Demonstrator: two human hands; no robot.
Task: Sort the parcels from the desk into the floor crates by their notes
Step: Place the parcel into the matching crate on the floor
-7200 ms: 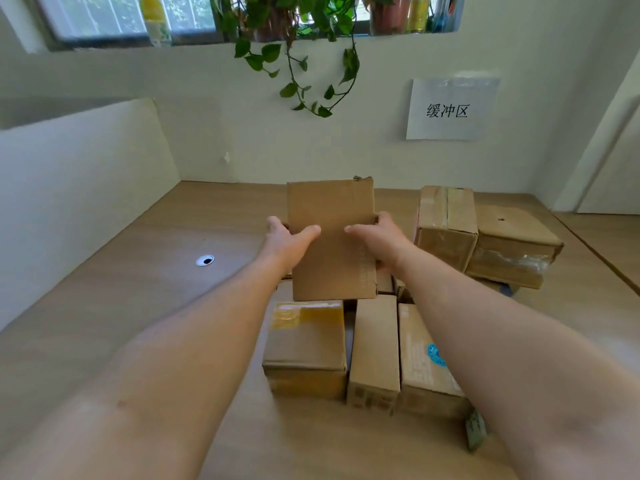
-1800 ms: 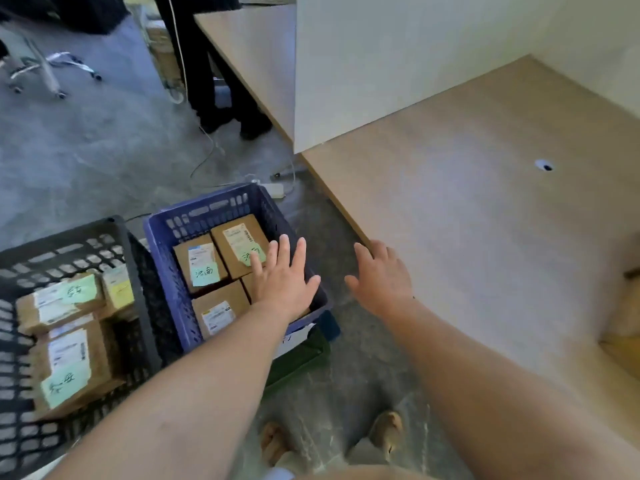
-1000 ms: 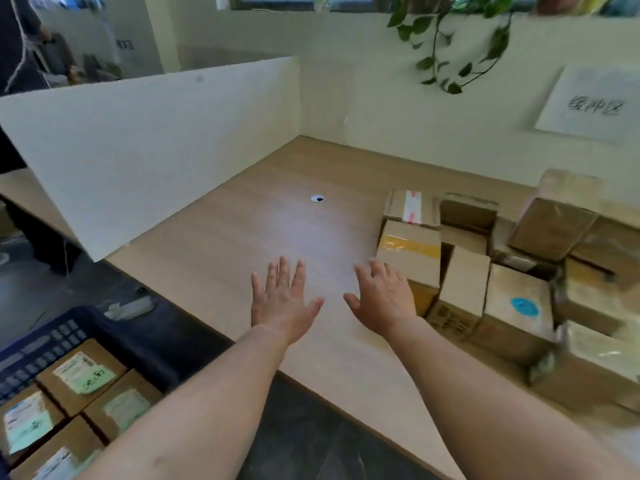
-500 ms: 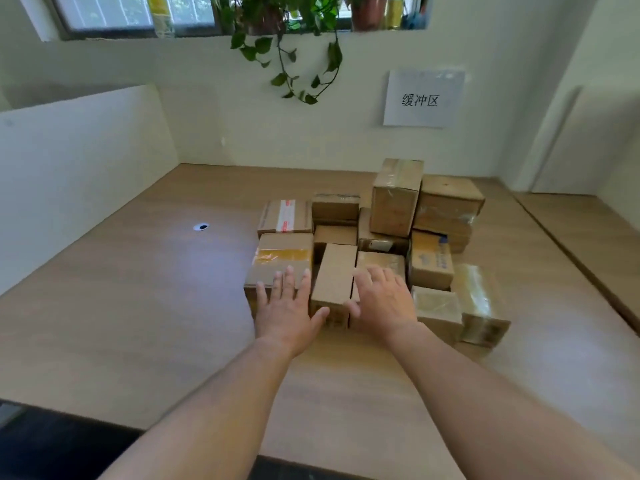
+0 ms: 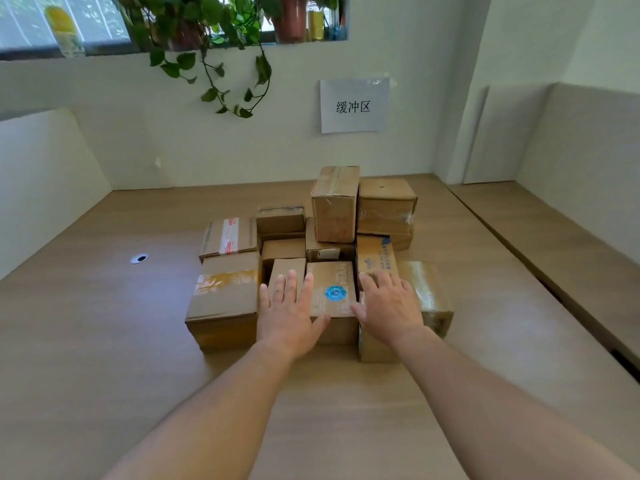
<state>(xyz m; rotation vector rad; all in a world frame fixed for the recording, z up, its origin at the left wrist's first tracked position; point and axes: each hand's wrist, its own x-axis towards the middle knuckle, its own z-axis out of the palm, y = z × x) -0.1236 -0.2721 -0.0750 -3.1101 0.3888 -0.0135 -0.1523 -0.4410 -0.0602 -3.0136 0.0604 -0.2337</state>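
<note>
Both hands are spread flat, fingers straight, and hold nothing. The left hand (image 5: 291, 315) lies over the near end of a narrow parcel (image 5: 287, 270), and the right hand (image 5: 389, 306) over the near end of a blue-printed parcel (image 5: 375, 263). Whether either presses down cannot be told. Between them sits the blue-sticker parcel (image 5: 334, 292), in the front row of the pile at the middle of the tabletop (image 5: 104, 341). The pile's back rows reach toward the far edge.

The step looks like taking that front parcel. It stands tight against its neighbours, so I would slide it toward the near edge first. Then set a palm on each long side and lift it straight up, so nothing drags along. No note shows on its top (it may be on a hidden face), so turn it and read it before choosing a crate. The crates are out of view. Keep clear of the tall box (image 5: 335, 202) stacked behind, which could tip.
</note>
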